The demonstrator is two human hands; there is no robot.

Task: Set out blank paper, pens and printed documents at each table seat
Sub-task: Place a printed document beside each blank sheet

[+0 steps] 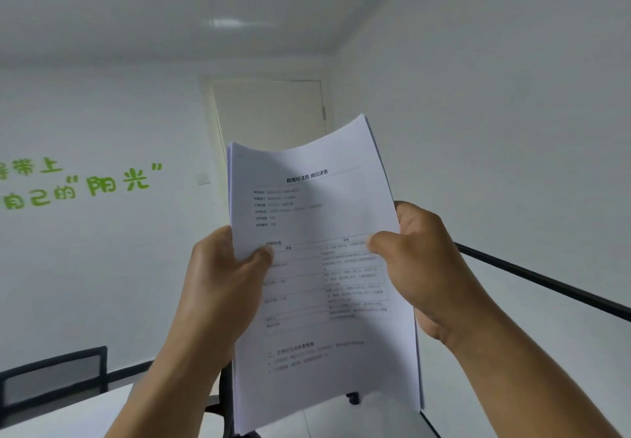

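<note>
Printed documents [317, 267], a stack of white sheets with a heading and a table in black type on the top page, stand upright in the centre of the head view, lifted in front of the camera. The stack's upper edge bows slightly, and its lower end reaches almost to the bottom of the frame.

Gripping the stack's left edge is the left hand [225, 273], its thumb laid across the front page and the other fingers hidden behind the paper. On the opposite edge the right hand [423, 260] grips in the same way, thumb on the front and fingers curled round the back. Both forearms rise from the bottom corners of the frame.

Behind the pages, in the upper middle, a pale door [269, 110] sits in a white wall. Green lettering [82, 185] runs across the wall at the left. At the lower left a dark chair back [54, 376] stands beside a white table [68, 413]. A black rail [546, 284] crosses the right side diagonally.
</note>
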